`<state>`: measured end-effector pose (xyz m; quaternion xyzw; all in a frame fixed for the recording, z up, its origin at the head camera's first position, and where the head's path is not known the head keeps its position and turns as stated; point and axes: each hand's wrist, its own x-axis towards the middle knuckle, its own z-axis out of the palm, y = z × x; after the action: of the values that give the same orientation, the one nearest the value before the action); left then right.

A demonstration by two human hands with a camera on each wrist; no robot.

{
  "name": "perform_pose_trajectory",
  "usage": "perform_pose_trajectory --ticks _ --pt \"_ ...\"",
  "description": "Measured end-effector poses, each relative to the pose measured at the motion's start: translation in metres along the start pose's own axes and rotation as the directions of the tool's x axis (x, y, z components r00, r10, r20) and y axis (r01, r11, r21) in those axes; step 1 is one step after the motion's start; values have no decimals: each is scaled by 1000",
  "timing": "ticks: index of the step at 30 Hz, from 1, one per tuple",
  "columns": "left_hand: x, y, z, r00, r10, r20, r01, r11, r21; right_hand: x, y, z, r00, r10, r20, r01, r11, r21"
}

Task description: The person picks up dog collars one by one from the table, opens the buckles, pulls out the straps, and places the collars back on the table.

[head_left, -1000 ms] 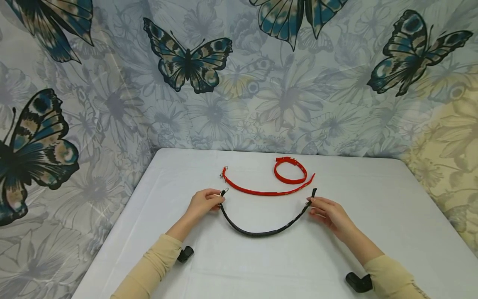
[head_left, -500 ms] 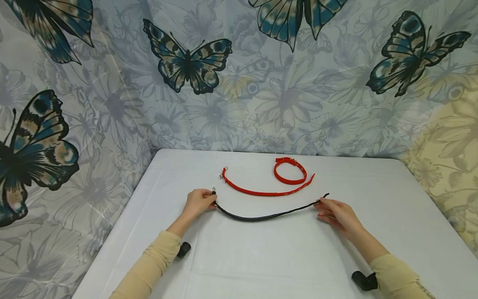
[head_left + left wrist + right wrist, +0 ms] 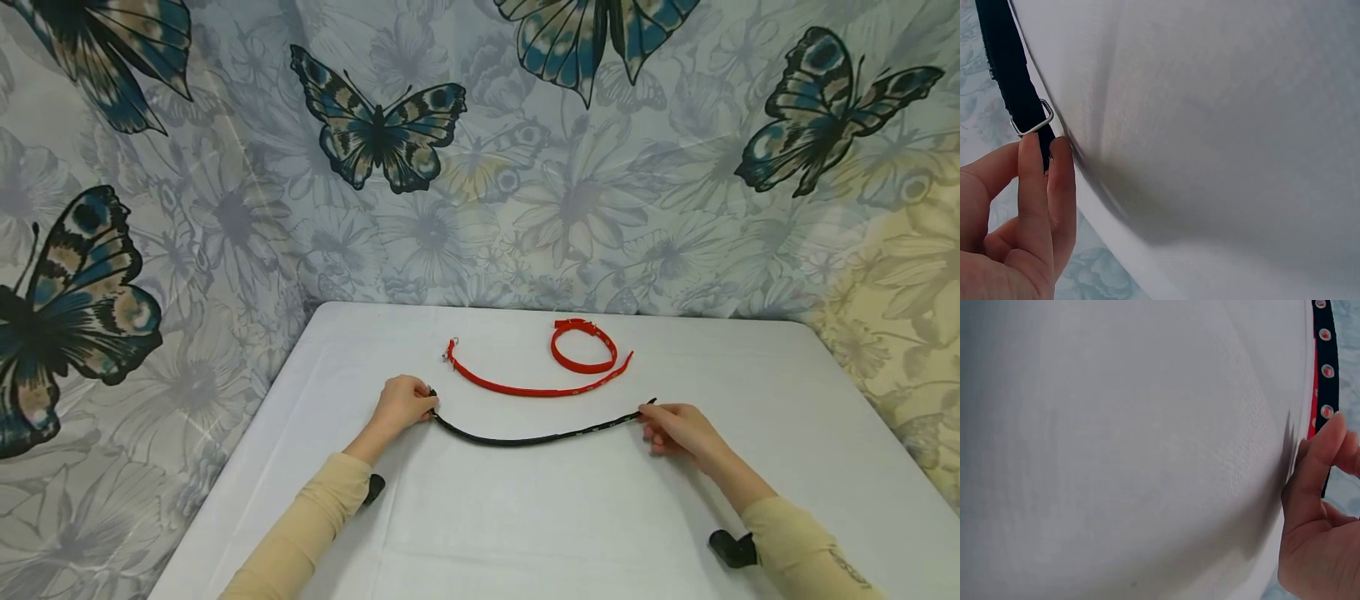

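A black collar (image 3: 517,442) hangs in a shallow curve between both hands, over the white table. My left hand (image 3: 401,403) pinches its left end, right by a metal ring (image 3: 1038,122) that shows in the left wrist view. At the opposite end, thumb and fingers of my right hand (image 3: 678,429) pinch the strap. Metal eyelets (image 3: 1327,371) line this end in the right wrist view. Behind the black collar a red collar (image 3: 525,391) lies stretched in an arc, its metal fittings at the left. Another red collar (image 3: 583,367) is curled into a loop near the back.
The white table (image 3: 480,533) ends at a butterfly-patterned cloth (image 3: 585,208) behind it. A black object (image 3: 733,548) sits at the right wrist, and a similar black piece (image 3: 375,488) shows by the left one.
Both hands have moved apart, pulling the black collar from a deep sag into a flatter curve. Over the last half second its eyelet side has turned more into view. The red collars stay put.
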<state>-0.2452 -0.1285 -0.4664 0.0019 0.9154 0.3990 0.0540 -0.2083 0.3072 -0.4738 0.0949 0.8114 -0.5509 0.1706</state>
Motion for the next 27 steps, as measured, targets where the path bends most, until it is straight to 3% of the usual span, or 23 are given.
perform_pose_trajectory --ticks 9,16,23,27 --pt "4 1 5 999 36 -16 -36 999 10 2 -2 0 1000 -7 -27 2 984 -177" --pt "2 3 6 999 36 1 -36 999 28 4 1 -1 999 -11 -53 -1 975 -223" --pt "2 2 7 997 74 -29 -68 985 160 5 1 0 990 -69 -125 31 957 -287" --pt "2 3 7 997 60 -39 -51 980 192 5 0 2 981 -126 -150 73 945 -317"
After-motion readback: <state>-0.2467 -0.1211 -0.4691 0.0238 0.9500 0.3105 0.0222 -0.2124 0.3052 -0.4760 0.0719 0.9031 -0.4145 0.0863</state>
